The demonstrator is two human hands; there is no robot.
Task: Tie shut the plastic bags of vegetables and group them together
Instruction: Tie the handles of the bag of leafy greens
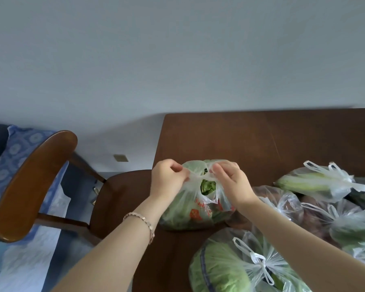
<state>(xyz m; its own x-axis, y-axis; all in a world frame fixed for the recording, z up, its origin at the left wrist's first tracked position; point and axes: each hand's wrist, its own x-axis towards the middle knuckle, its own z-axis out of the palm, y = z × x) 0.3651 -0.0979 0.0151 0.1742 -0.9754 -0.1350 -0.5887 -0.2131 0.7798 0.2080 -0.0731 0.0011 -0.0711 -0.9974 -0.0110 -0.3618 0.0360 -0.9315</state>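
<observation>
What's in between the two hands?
In the head view, the handles of the plastic bag stretch between the left hand and right hand, with green leaves showing just below.

Tabletop [261,140]: dark brown wood, smooth, with a soft shine.
Chair [34,186], left of the frame: brown wood, smooth and glossy on its curved back.
Middle bag [183,216]: thin see-through plastic, crinkly and a bit shiny, with red print on it.
Tied bags [316,184], right and lower right: the same thin clear plastic, wrinkled, shiny on the folds.
Bracelet [143,220]: small pale beads, a little shiny; material hard to tell.
Cloth [15,148], far left: soft blue patterned fabric, matt.
Wall [177,60], top of the frame: plain, matt.
</observation>
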